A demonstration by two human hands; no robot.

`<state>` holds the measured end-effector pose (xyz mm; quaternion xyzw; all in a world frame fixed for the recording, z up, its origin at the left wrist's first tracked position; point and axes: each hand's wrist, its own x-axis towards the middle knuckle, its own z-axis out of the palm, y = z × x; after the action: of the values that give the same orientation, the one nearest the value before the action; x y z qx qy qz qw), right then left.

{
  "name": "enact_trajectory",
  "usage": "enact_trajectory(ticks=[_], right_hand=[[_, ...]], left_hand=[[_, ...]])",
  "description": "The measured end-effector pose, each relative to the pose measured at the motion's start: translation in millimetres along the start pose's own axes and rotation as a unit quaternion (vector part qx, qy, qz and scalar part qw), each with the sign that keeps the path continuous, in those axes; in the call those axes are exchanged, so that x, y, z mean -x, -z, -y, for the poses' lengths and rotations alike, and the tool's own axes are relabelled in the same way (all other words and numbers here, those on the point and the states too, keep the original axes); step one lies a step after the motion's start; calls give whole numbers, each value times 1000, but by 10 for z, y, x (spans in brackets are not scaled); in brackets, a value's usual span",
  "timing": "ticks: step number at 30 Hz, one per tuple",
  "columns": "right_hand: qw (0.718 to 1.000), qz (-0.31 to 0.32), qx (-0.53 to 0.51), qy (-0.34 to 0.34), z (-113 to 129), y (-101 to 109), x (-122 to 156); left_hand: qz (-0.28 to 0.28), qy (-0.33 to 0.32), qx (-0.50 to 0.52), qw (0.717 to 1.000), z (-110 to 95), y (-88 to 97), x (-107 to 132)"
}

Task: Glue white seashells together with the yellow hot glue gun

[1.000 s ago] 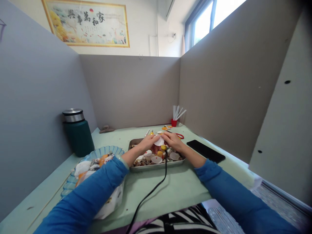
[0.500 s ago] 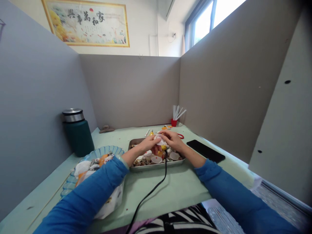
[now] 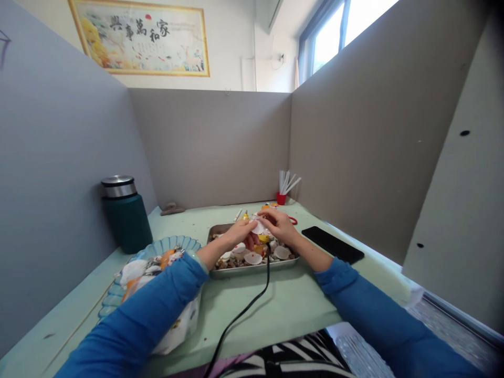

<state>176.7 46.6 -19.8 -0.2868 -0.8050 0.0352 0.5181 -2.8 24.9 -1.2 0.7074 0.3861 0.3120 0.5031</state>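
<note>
My left hand [image 3: 244, 234] holds a white seashell [image 3: 258, 228] by its left side, over a metal tray [image 3: 252, 271]. From the right, my right hand [image 3: 280, 226] has its bent fingers at the top edge of the shell, thumb and fingertips close together. Beneath the hands, a yellow tool [image 3: 263, 239], probably a glue gun, lies in the tray with a black cord [image 3: 252, 302] running toward me; my hands hide much of it. Around it in the tray are several white shells [image 3: 253, 258] and small brown ones.
On the left, a blue scalloped dish [image 3: 179, 241] carries shells, beside a dark green bottle [image 3: 128, 223]. A black phone [image 3: 333, 244] lies at the right. Farther back are a red cup [image 3: 281, 198] of white sticks and a red-handled tool [image 3: 292, 220]. Grey partitions [image 3: 212, 147] surround the table.
The shell between my hands has turned slightly, showing a flatter white face. My hands have barely shifted, and everything else stays in place.
</note>
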Motion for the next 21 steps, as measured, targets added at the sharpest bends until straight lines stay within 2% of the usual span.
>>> enact_trajectory(ticks=[3,11,17,21], right_hand=[[1000,-6,14,21,3,0,-6],[999,6,33,19,-13,-11,16],[996,5,70,53,11,6,17],[996,8,75,51,21,9,17]], left_hand=[[1,-3,-2,1000,-9,-5,8],[-8,-1,-12,1000,17,6,-6],[-9,-2,-33,999,53,27,-35],[-9,-8,-54,998,65,37,-39]])
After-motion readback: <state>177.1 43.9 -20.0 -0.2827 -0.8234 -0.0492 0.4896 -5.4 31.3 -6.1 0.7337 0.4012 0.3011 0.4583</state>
